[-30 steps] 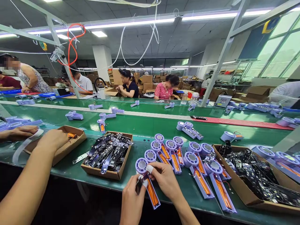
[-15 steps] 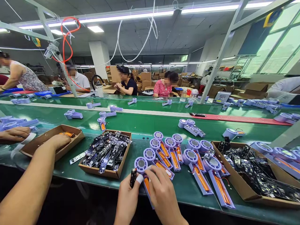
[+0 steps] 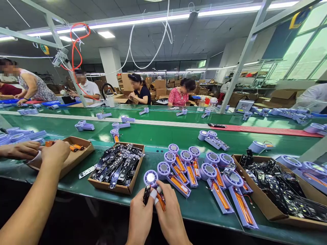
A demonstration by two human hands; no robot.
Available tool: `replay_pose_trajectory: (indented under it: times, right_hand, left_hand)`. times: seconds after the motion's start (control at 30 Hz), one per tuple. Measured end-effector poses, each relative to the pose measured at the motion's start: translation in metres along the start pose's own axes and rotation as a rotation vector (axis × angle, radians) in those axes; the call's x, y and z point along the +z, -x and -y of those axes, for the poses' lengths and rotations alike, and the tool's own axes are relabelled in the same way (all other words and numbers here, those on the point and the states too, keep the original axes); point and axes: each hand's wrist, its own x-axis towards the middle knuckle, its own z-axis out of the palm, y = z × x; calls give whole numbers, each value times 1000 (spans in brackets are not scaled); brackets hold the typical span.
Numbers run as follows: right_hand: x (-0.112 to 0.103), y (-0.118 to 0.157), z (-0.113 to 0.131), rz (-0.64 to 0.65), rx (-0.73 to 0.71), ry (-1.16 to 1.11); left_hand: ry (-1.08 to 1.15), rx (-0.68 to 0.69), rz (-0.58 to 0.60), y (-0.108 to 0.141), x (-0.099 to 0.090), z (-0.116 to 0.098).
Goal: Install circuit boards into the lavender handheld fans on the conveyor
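The left hand (image 3: 139, 217) pinches a small black circuit board (image 3: 146, 194) upright between closed fingers. The right hand (image 3: 171, 217) curls narrowly around the handle of a lilac plastic housing (image 3: 150, 177), just beside the board, with a white finger wrap (image 3: 153, 194) showing between the hands. The housing sits at the near edge of the green bench (image 3: 204, 212), its round head with a shiny silver centre standing above the hands. Its orange battery (image 3: 160, 200) is partly hidden by the fingers.

More lilac housings (image 3: 178, 170) lie close together to the right, with orange batteries in their long, flat handles and thin wires at some of them. Cardboard trays of black circuit boards sit on either side: one (image 3: 114, 188) to the left, another (image 3: 265, 207) to the right. Further left, a co-worker's hand (image 3: 55, 153) rests at a shallow cardboard tray (image 3: 81, 158) holding orange parts.

Beyond lies a green conveyor belt (image 3: 163, 136) with scattered lilac parts. Seated co-workers (image 3: 140, 92) face across it, in front of stacked cardboard boxes (image 3: 159, 89) under long ceiling lights (image 3: 139, 19).
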Motion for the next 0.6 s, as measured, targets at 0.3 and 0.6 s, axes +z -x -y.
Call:
replay_pose_trajectory:
  times: [0.3,0.6]
  right_hand:
    - [-13,-12,-7,148,-30,-107]
    - [-31,-30,0,333,-105,18]
  left_hand:
    - [328,-169,-47,-11,2,5]
    - [356,-245,34,-8,-9,9]
